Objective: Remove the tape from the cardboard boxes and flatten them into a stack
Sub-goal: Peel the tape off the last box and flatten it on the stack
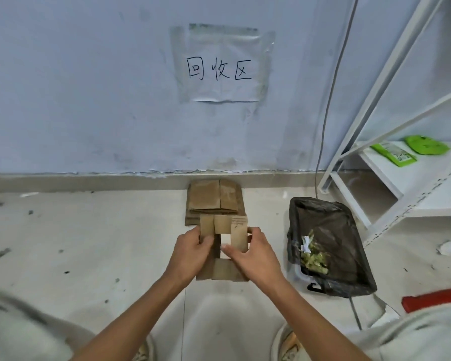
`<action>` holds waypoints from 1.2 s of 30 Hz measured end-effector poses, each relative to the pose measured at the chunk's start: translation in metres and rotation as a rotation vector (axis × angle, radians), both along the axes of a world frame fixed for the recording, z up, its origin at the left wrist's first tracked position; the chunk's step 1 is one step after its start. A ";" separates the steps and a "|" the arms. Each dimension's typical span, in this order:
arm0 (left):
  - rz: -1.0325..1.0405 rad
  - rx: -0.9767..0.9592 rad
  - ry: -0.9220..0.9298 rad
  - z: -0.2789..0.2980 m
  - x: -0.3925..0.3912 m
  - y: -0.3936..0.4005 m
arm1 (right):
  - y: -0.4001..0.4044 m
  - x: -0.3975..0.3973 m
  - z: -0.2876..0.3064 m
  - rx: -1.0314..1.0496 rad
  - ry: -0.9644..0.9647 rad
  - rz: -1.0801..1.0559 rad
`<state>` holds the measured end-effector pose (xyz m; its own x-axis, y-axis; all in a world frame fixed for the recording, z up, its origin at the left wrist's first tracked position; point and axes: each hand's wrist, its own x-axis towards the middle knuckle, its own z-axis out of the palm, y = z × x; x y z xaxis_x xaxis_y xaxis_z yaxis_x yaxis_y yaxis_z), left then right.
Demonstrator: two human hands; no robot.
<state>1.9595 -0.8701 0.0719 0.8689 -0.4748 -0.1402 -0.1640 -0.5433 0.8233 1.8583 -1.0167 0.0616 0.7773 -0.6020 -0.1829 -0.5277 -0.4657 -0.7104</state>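
While crouched over floor (89, 243) nr wall: both arms out, left hand (190, 252) & right hand (250, 254) pinching sides of flattened cardboard box (223, 246), thumbs on top, just short of flat stack (215, 201); lined bin (331, 246) to right.

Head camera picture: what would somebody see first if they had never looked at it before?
Probably the two hands in the middle, the left hand and right hand, gripping a flattened cardboard box above the floor. Just beyond it, a stack of flat cardboard lies against the wall, under a taped-up paper sign with handwritten characters. To the right sits a bin lined with a black bag, with scraps inside.
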 end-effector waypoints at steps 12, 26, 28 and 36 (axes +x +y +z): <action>-0.038 0.035 -0.085 0.010 0.006 0.018 | -0.032 -0.015 0.010 -0.545 0.018 0.245; -0.050 0.197 -0.123 -0.003 -0.003 0.005 | -0.021 0.002 0.028 -0.772 0.017 0.264; -0.070 0.338 -0.104 -0.010 -0.009 0.006 | -0.024 0.002 0.029 -0.687 -0.010 0.200; 0.084 -0.075 0.561 -0.040 -0.012 0.007 | -0.029 0.009 0.026 -0.304 -0.285 0.045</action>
